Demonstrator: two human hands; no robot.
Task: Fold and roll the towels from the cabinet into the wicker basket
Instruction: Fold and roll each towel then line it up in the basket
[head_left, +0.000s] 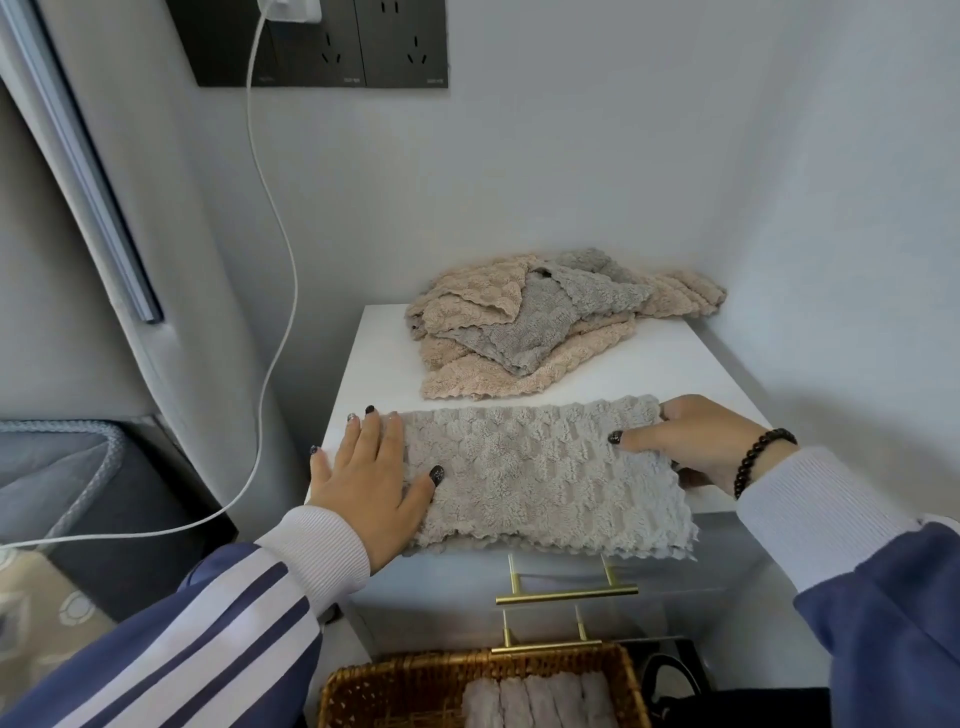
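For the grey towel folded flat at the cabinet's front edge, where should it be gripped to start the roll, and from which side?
Probably at its right short end, coming in from the right. The grey towel lies as a long folded strip across the cabinet top, and the right hand already pinches that end while the left hand presses the other end flat.

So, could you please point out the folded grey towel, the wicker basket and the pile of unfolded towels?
folded grey towel (545, 467): head view, its middle.
wicker basket (415, 675): head view, far rim.
pile of unfolded towels (519, 322): head view, its middle.
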